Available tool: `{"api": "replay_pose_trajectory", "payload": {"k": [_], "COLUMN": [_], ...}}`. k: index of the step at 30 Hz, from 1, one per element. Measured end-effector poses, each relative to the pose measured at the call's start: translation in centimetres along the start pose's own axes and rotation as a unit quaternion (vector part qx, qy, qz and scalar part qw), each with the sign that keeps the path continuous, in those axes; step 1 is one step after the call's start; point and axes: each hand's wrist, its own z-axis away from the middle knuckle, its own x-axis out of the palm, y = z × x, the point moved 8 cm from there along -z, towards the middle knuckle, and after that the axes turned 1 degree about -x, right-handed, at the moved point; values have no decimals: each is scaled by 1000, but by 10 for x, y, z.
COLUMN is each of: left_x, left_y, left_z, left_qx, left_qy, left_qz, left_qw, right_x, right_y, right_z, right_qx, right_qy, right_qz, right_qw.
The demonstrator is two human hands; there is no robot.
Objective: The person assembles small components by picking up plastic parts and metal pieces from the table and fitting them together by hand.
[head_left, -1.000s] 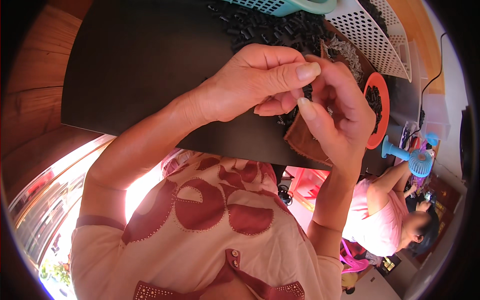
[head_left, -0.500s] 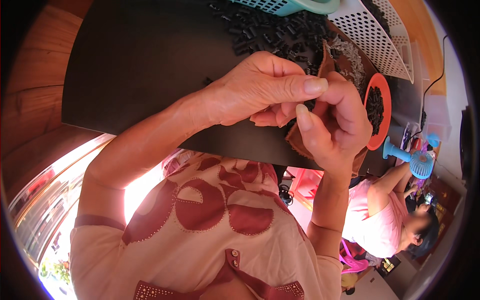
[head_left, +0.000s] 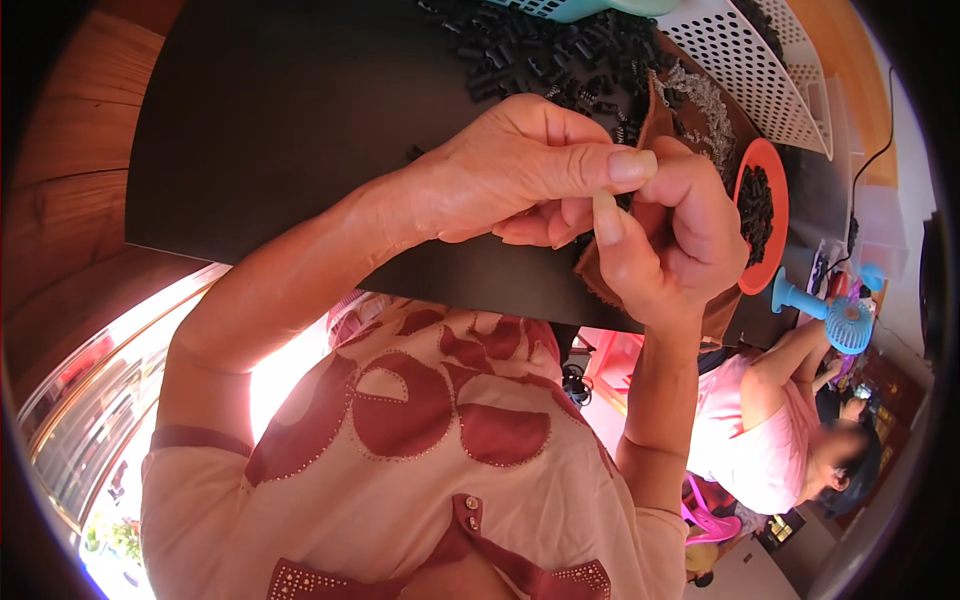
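Note:
My left hand [head_left: 530,175] and my right hand [head_left: 685,225] meet above the table edge, thumbs and fingers pinched closed at the tips. What they pinch is almost wholly hidden; only a small dark bit shows between the fingers. Beyond them, many small black plastic pieces [head_left: 550,62] lie heaped on the dark table [head_left: 270,130], with a few small metal springs among them. A tangle of silvery springs [head_left: 705,115] rests on a brown cloth [head_left: 655,125] beside my right hand. Right of that hand is an orange bowl [head_left: 775,250] holding small black parts.
A teal basket [head_left: 545,8] and a white perforated basket [head_left: 745,75] stand at the far side. A small blue fan [head_left: 845,325] is at the right, near a thin black cable. Another person in a pink shirt [head_left: 765,430] sits to the right.
My hands stay pinched together and have barely moved; the fingertips have shifted slightly. The table and its contents sit a little differently in the picture, as the view has moved a bit.

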Motion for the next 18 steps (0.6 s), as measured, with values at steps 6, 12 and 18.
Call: {"api": "replay_pose_trajectory", "payload": {"k": [6,12,18], "left_x": [-8,-20,-19], "left_y": [6,18,34], "left_z": [-3,4,6], "left_qx": [39,102,189], "left_qy": [77,156,128], "left_qz": [-40,-46,-43], "left_qw": [996,981,973], "right_x": [-68,-167,-200], "right_y": [17,64,104], "right_z": [20,56,91], "right_qx": [81,297,349], "right_qy": [106,139,40], "right_qz": [69,276,331], "right_qw": [989,904,876]}}
